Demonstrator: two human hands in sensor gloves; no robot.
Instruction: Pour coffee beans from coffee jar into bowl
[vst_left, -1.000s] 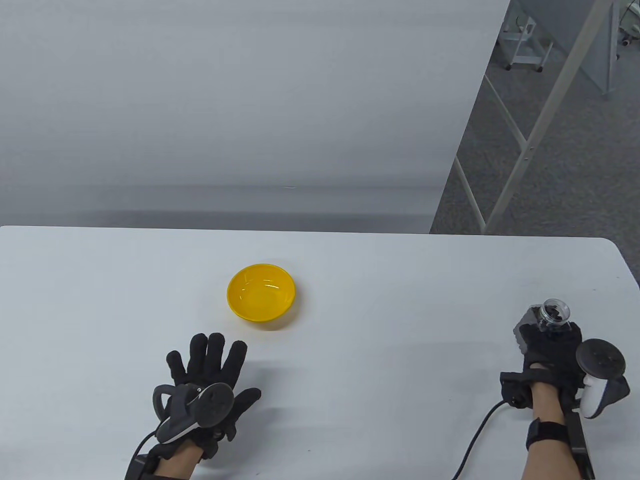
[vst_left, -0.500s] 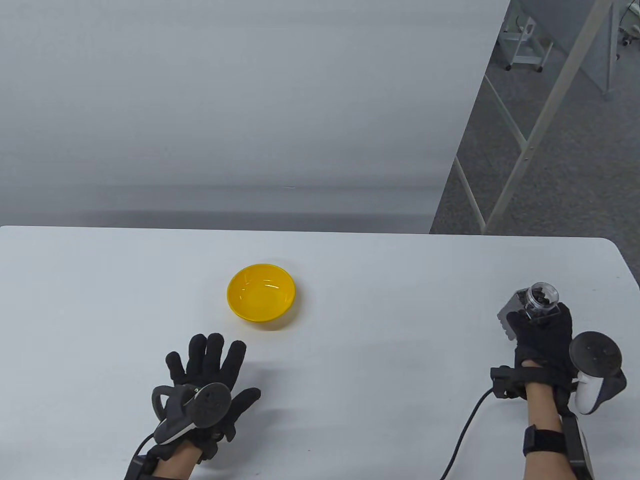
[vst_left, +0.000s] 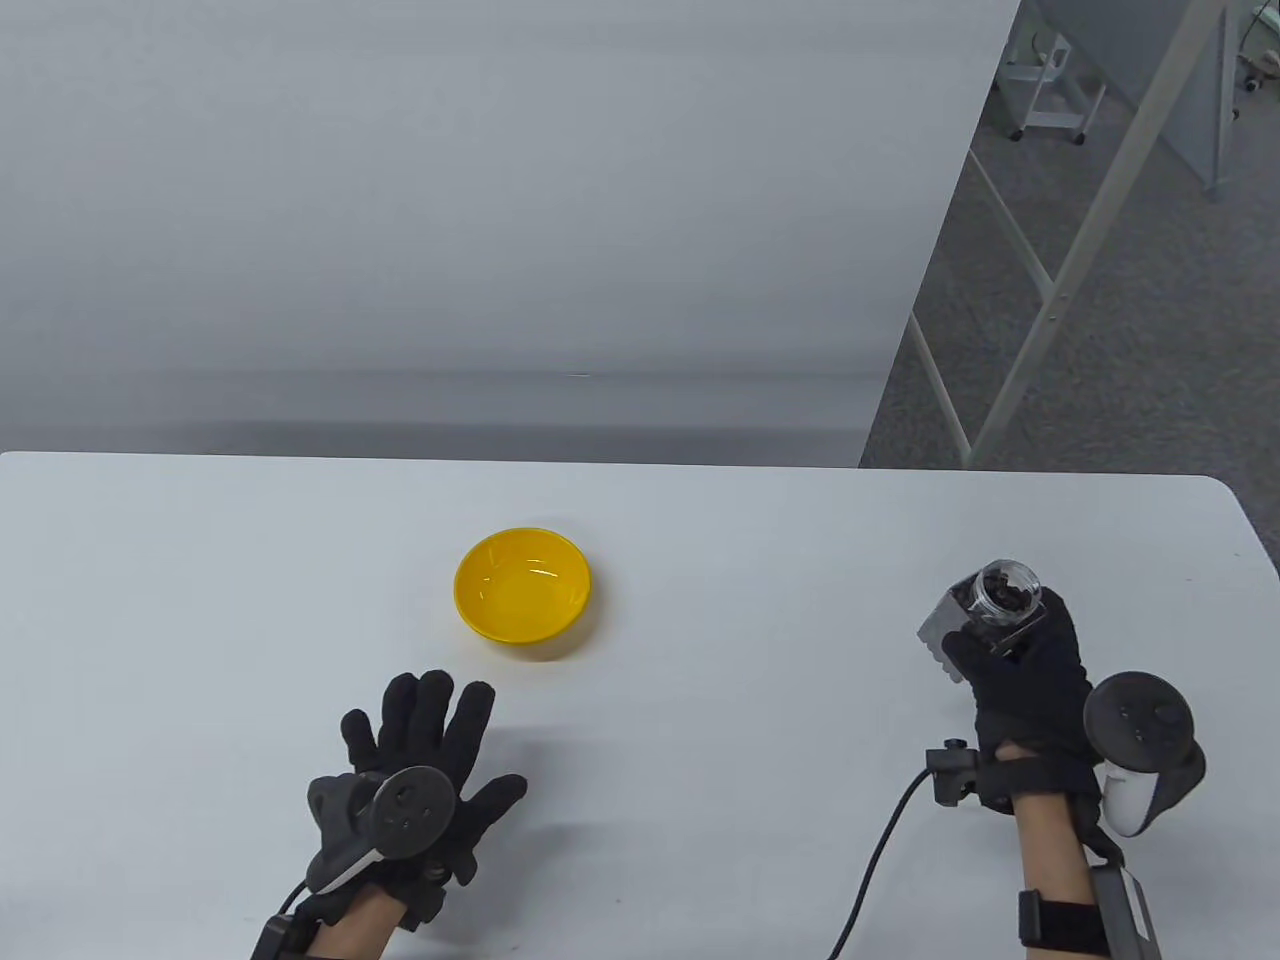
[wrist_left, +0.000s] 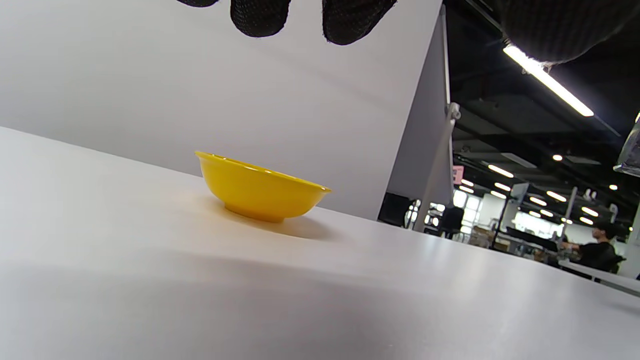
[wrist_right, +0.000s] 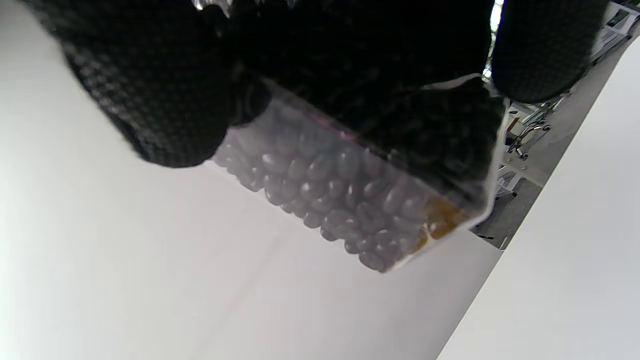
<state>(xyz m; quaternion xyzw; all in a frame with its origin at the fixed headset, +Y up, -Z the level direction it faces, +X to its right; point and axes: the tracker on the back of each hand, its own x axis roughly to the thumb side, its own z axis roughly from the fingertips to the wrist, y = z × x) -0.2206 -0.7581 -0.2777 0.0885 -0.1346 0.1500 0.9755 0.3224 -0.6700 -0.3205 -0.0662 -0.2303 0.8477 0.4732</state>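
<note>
A yellow bowl (vst_left: 522, 584) sits empty on the white table, left of centre; it also shows in the left wrist view (wrist_left: 259, 187). My right hand (vst_left: 1025, 668) grips a clear square coffee jar (vst_left: 990, 601) with its mouth open, held above the table at the right. The right wrist view shows the jar (wrist_right: 350, 185) full of dark beans between my fingers (wrist_right: 150, 90). My left hand (vst_left: 425, 745) lies flat on the table, fingers spread, just below the bowl and holding nothing.
The white table (vst_left: 750, 620) ends at a rounded right corner (vst_left: 1235, 500). A grey partition wall (vst_left: 450, 220) stands behind it. A metal frame (vst_left: 1050, 290) and carpeted floor lie beyond the right edge. A cable (vst_left: 880, 860) trails from my right wrist.
My right hand has lifted the jar and carried it left and slightly away from me, toward the bowl. My left hand has stayed almost still.
</note>
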